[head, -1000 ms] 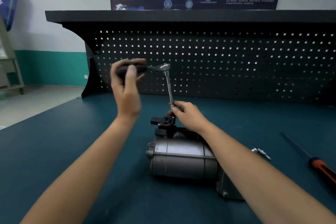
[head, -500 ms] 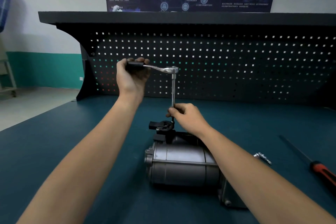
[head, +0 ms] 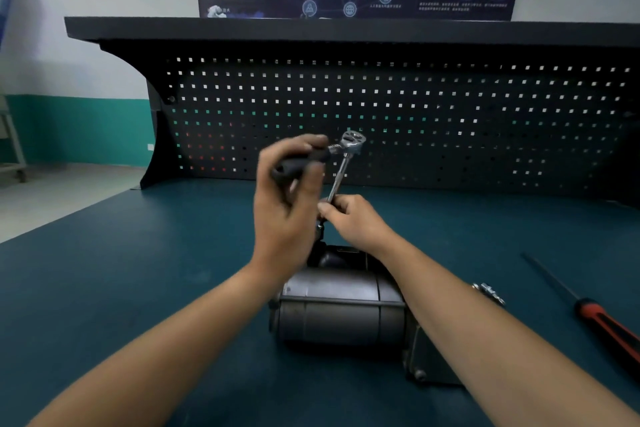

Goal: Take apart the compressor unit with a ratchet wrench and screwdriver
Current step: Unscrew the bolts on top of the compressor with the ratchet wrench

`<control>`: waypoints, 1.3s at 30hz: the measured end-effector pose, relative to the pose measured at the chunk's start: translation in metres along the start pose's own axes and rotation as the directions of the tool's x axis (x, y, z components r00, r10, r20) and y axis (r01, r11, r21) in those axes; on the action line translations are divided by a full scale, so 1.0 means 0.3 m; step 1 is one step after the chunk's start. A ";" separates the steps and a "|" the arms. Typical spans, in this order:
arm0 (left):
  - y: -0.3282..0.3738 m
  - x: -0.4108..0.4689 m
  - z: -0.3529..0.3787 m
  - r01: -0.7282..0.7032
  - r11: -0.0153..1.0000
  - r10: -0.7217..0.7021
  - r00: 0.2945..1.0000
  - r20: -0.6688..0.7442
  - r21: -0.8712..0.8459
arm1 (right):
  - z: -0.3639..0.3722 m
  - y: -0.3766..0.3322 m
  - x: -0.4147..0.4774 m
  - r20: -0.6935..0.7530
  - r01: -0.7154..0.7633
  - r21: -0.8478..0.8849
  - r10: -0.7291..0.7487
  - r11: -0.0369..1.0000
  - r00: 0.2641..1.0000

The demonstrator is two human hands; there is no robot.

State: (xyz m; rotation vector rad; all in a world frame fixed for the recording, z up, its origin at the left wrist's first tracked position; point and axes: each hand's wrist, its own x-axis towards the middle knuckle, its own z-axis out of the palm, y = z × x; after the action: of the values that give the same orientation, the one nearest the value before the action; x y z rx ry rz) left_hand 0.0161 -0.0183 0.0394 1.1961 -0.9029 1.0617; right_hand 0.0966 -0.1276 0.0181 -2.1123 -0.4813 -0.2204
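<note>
The compressor (head: 339, 308) is lying on its side in the middle of the blue-green table (head: 104, 288). It is showing as a dark grey metal drum with thin seams running round its body. A black fitting is sticking up from its far end, and a flat metal plate with a bolt is sitting at its near right end, partly hidden by the right forearm.

The left grip (head: 287, 198) is hovering above the far end of the compressor, its fingers clenching round the black handle of the ratchet wrench (head: 352, 141). The silver wrench head is sitting just to the right of this grip, and a slim bar (head: 341, 173) is slanting down and to the left from it towards the black fitting. The right grip (head: 353, 218) is pinching the lower part of that bar, just above the compressor's far end. The two grips are nearly touching. Where the bar is meeting the fitting is hidden behind them.

A screwdriver (head: 606, 326) with a red and black handle is lying on the table well to the right of the compressor, and a small shiny metal part (head: 488, 293) is resting between them, beside the right forearm. A black pegboard (head: 415, 114) is standing at the back of the table.
</note>
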 end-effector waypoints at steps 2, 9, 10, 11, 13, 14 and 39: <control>-0.018 0.064 -0.023 0.183 0.976 -0.199 0.968 -0.151 -0.118 | 0.005 -0.008 0.000 0.030 -0.014 0.036 0.013 0.999 0.999; -0.244 0.295 -0.148 0.501 0.480 -0.848 0.476 -0.234 -0.720 | 0.024 -0.011 0.009 0.026 0.002 0.050 -0.003 0.999 1.000; -0.269 0.308 -0.147 0.483 0.409 -0.880 0.432 -0.196 -0.774 | 0.027 -0.009 0.009 0.024 0.011 0.046 -0.012 0.999 1.000; -0.289 0.318 -0.141 0.468 0.366 -0.897 0.408 -0.171 -0.804 | 0.029 -0.009 0.008 0.024 0.021 0.044 -0.022 0.999 0.999; -0.308 0.323 -0.124 0.461 0.351 -0.894 0.424 -0.145 -0.815 | 0.027 -0.010 0.006 0.016 0.037 0.037 -0.038 0.999 0.999; -0.308 0.319 -0.118 0.459 0.366 -0.880 0.454 -0.140 -0.809 | 0.024 -0.009 0.005 0.009 0.039 0.026 -0.039 0.999 0.999; -0.055 0.121 -0.027 0.011 0.995 0.005 0.988 -0.155 0.103 | 0.020 -0.106 0.030 -0.142 0.063 0.363 -0.011 0.930 0.990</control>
State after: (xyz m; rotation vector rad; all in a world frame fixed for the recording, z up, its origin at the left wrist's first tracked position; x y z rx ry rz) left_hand 0.0420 -0.0055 0.0680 1.1822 -0.7325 1.1938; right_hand 0.0912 -0.1047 0.0421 -1.7105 -0.4425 -0.2732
